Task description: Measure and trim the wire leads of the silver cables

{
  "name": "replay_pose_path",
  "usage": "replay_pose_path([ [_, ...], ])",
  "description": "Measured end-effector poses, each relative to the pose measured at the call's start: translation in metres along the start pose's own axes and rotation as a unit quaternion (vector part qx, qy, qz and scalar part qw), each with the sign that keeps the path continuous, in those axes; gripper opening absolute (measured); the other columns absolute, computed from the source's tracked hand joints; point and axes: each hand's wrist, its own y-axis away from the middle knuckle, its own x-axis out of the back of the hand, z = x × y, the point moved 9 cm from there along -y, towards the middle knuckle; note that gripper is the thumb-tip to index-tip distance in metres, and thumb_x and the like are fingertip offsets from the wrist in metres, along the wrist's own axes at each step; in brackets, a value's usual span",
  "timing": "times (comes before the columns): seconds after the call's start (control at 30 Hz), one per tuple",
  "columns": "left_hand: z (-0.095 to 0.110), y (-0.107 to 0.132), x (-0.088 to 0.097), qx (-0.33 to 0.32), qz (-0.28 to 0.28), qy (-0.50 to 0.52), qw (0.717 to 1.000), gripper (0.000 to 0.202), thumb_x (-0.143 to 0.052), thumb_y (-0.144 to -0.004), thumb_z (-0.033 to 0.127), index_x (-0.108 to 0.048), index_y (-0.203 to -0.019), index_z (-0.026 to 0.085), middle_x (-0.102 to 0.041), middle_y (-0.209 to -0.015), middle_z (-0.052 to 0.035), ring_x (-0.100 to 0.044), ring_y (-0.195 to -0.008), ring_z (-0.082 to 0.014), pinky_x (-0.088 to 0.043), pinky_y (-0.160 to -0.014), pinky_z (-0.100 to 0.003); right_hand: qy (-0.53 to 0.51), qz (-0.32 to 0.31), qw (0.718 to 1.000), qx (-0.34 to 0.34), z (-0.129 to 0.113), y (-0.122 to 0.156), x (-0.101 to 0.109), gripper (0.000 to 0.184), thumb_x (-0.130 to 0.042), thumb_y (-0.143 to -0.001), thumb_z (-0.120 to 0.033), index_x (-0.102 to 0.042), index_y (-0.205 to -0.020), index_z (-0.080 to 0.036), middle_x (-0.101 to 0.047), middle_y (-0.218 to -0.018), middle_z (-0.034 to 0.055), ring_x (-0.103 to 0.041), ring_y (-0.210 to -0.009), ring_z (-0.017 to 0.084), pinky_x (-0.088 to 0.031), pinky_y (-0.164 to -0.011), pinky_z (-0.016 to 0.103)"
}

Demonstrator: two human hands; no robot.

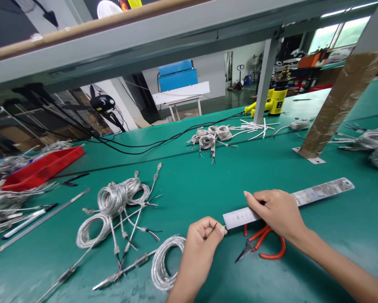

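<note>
My left hand (202, 243) is closed in a pinch on a thin cable end beside the left end of a metal ruler (324, 192). Only a small bit of the wire shows at the fingertips. A coil of clear-sheathed cable (159, 263) lies next to my left wrist, partly hidden by it. My right hand (278, 212) grips the ruler around its middle, fingers closed over it. Below that hand rest scissors with orange handles (283, 248), blades toward the lower left, partly covered by the hand and ruler.
Coiled USB cables with bared wire ends (113, 200) lie left of my hands. Further back are more coils (209, 136), white tubes (255, 126) and yellow tools (277, 101). A taped post (340, 105) stands at right; a red tray (46, 166) sits at left.
</note>
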Motion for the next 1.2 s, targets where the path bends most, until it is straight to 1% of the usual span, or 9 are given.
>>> replay_pose_path([
  [0.17, -0.001, 0.0, 0.001, 0.01, -0.003, 0.03, 1.0, 0.017, -0.057, -0.073, 0.025, -0.057, -0.061, 0.013, -0.028, -0.041, 0.0101, -0.015, -0.037, -0.004, -0.01, -0.039, -0.02, -0.003, 0.013, 1.0, -0.004, -0.001, 0.003, 0.0, 0.053, -0.037, -0.086, -0.041, -0.035, -0.04, -0.016, -0.043, -0.039, -0.0025, -0.04, -0.041, 0.01, -0.018, -0.047, 0.026],
  [0.3, -0.003, -0.001, 0.0, 0.03, -0.012, 0.044, 0.998, 0.015, -0.054, -0.073, 0.023, -0.056, -0.061, 0.013, -0.025, -0.04, 0.0106, -0.013, -0.037, -0.0045, -0.008, -0.038, -0.021, -0.008, 0.027, 1.0, 0.012, -0.005, 0.005, 0.003, 0.052, -0.036, -0.087, -0.04, -0.038, -0.041, -0.017, -0.046, -0.041, -0.0021, -0.042, -0.044, 0.011, -0.023, -0.052, 0.025],
  [0.43, -0.005, -0.001, 0.001, 0.033, -0.003, 0.039, 0.999, 0.015, -0.053, -0.072, 0.022, -0.056, -0.06, 0.013, -0.027, -0.039, 0.0105, -0.013, -0.036, -0.0044, -0.007, -0.038, -0.021, -0.007, 0.046, 0.999, 0.027, -0.009, 0.004, 0.007, 0.051, -0.035, -0.087, -0.039, -0.04, -0.041, -0.017, -0.047, -0.042, -0.0016, -0.041, -0.044, 0.011, -0.024, -0.054, 0.026],
  [0.57, -0.005, -0.001, 0.002, 0.03, 0.01, 0.008, 0.999, 0.015, -0.053, -0.07, 0.023, -0.055, -0.058, 0.014, -0.029, -0.039, 0.0102, -0.016, -0.035, -0.0042, -0.008, -0.039, -0.022, -0.004, 0.017, 1.0, 0.012, -0.006, 0.002, 0.001, 0.052, -0.036, -0.086, -0.04, -0.038, -0.04, -0.016, -0.045, -0.04, -0.0017, -0.04, -0.042, 0.01, -0.021, -0.05, 0.025],
  [0.73, -0.008, -0.001, 0.003, 0.047, 0.018, -0.01, 0.999, 0.015, -0.052, -0.069, 0.022, -0.05, -0.056, 0.016, -0.025, -0.038, 0.0113, -0.015, -0.035, -0.0043, -0.008, -0.038, -0.022, -0.006, -0.01, 1.0, -0.001, -0.003, 0.001, -0.006, 0.052, -0.036, -0.084, -0.042, -0.034, -0.039, -0.015, -0.038, -0.036, -0.0028, -0.034, -0.037, 0.009, -0.014, -0.045, 0.026],
  [0.9, -0.008, -0.001, 0.002, 0.048, 0.022, -0.011, 0.999, 0.015, -0.051, -0.068, 0.022, -0.048, -0.055, 0.016, -0.025, -0.038, 0.0115, -0.015, -0.035, -0.0041, -0.008, -0.038, -0.022, -0.005, -0.019, 1.0, -0.013, -0.001, 0.001, -0.008, 0.051, -0.036, -0.084, -0.043, -0.032, -0.041, -0.015, -0.037, -0.037, -0.0032, -0.034, -0.039, 0.008, -0.013, -0.045, 0.025],
  [1.2, -0.011, -0.001, 0.002, 0.051, 0.023, -0.012, 0.998, 0.014, -0.05, -0.067, 0.019, -0.046, -0.053, 0.017, -0.025, -0.037, 0.0116, -0.016, -0.035, -0.0041, -0.008, -0.038, -0.023, -0.008, -0.03, 0.999, -0.017, 0.001, 0.0, -0.013, 0.05, -0.041, -0.081, -0.042, -0.028, -0.041, -0.015, -0.03, -0.036, -0.0042, -0.028, -0.037, 0.008, -0.01, -0.043, 0.025],
])
